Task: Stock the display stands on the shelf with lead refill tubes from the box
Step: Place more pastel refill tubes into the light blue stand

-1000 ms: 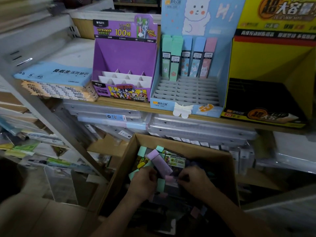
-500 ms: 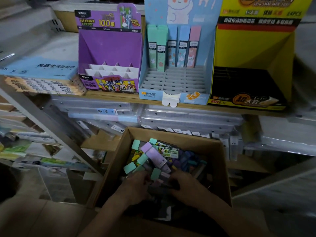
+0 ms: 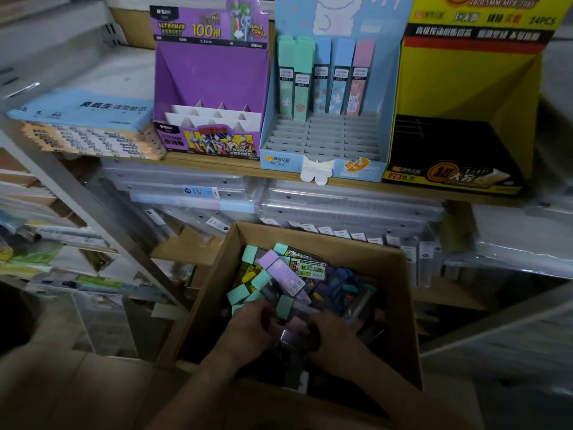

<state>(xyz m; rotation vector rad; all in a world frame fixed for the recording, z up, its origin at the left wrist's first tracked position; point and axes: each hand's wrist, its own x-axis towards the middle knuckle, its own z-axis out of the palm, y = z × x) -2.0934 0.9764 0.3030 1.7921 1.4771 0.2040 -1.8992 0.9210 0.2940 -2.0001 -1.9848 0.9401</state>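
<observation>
Head view, only one camera:

- Cardboard box (image 3: 214, 283) sits below the shelf (image 3: 217, 164), flaps open, packed with loose lead refill tubes (image 3: 238, 294): mint caps on the left, a lilac tube (image 3: 283, 274) lying diagonally on top, and a yellow-green labelled pack (image 3: 307, 268) beside it.
- Both hands are down inside the box at its near end.
- Right hand (image 3: 333, 336): fingers curled round a pale tube (image 3: 293, 332) that lies between the two hands.
- Left hand (image 3: 251, 327): fingers curled in against the same pale tube and the mint caps. Too dark to tell whether it actually grips anything.
- Purple stand (image 3: 214, 76) is on the shelf, left of centre. Its white divider slots hold no tubes.
- Blue stand (image 3: 325, 135) is just right of it, touching. Five tubes (image 3: 322, 76) stand upright in its back row: two mint, two blue, one pink. The grey slot rows in front of them are unfilled.
- Yellow stand (image 3: 465, 82) is at the far right, with a dark tray; contents unreadable.
- Stack of paper packs (image 3: 83, 113) with a blue top sheet lies on the shelf left of the purple stand.
- Clear plastic cases (image 3: 341, 206) are stacked under the shelf, behind the box.
</observation>
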